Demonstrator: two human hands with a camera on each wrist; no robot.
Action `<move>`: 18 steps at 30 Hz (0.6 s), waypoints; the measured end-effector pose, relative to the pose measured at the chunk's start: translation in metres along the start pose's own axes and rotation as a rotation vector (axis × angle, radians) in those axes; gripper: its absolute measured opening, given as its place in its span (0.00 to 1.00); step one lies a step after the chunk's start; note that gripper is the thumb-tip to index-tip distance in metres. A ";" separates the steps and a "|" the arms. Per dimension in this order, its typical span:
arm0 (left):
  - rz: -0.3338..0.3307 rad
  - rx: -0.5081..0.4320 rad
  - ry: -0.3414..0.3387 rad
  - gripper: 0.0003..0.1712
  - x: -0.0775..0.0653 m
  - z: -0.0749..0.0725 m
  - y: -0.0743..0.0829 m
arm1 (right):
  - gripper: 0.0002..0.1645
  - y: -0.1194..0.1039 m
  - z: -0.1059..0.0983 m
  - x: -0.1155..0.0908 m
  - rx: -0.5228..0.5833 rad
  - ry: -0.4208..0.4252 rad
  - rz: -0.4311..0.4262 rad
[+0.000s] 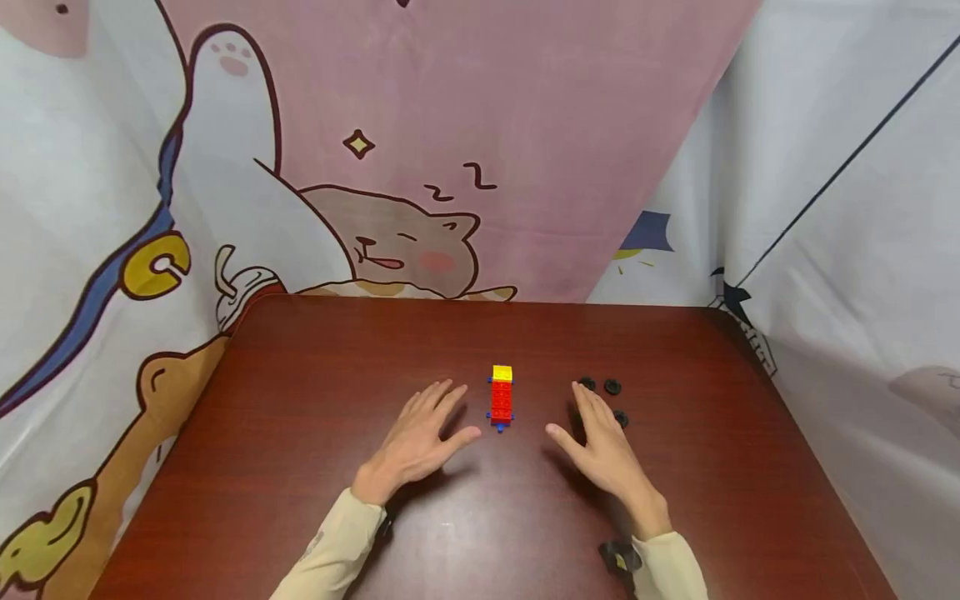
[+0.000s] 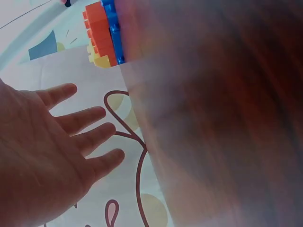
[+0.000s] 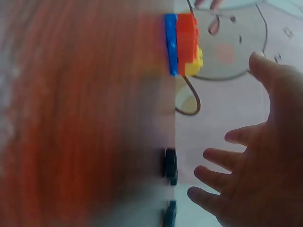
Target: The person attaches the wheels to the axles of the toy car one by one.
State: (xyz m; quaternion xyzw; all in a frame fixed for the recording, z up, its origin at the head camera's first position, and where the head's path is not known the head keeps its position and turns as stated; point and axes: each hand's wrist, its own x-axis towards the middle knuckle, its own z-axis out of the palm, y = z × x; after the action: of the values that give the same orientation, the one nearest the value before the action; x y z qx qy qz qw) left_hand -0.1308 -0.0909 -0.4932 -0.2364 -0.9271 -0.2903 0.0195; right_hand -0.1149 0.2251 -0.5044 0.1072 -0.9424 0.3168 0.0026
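Note:
A small toy-brick vehicle (image 1: 502,400) stands on the table between the two hands. Its red bricks (image 3: 185,40) and a yellow brick (image 1: 502,373) at the far end sit on a blue base (image 3: 171,45). To its left, the left hand (image 1: 422,435) hovers with fingers spread, holding nothing. On the other side, the right hand (image 1: 606,443) is likewise spread and holds nothing. Three black toy wheels (image 1: 612,387) lie near the right fingertips, one partly covered by them in the head view. Both palms face inward toward the vehicle.
The dark red-brown table (image 1: 315,350) has rounded far corners. Behind it and at both sides hangs a cloth (image 1: 555,150) printed with cartoon animals. A dark strap (image 1: 621,557) shows at the right wrist.

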 end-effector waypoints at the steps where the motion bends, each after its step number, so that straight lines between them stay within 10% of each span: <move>1: 0.002 -0.004 0.008 0.45 0.000 0.000 0.000 | 0.52 0.002 -0.001 -0.001 0.016 0.006 0.008; 18: -0.061 -0.157 -0.012 0.43 0.001 -0.003 0.005 | 0.51 0.021 -0.003 -0.008 0.058 0.179 0.090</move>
State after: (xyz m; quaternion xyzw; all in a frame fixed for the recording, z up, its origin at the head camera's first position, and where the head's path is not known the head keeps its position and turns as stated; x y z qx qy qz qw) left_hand -0.1299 -0.0880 -0.4877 -0.2106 -0.9084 -0.3610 -0.0136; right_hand -0.1119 0.2450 -0.5153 0.0361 -0.9327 0.3520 0.0694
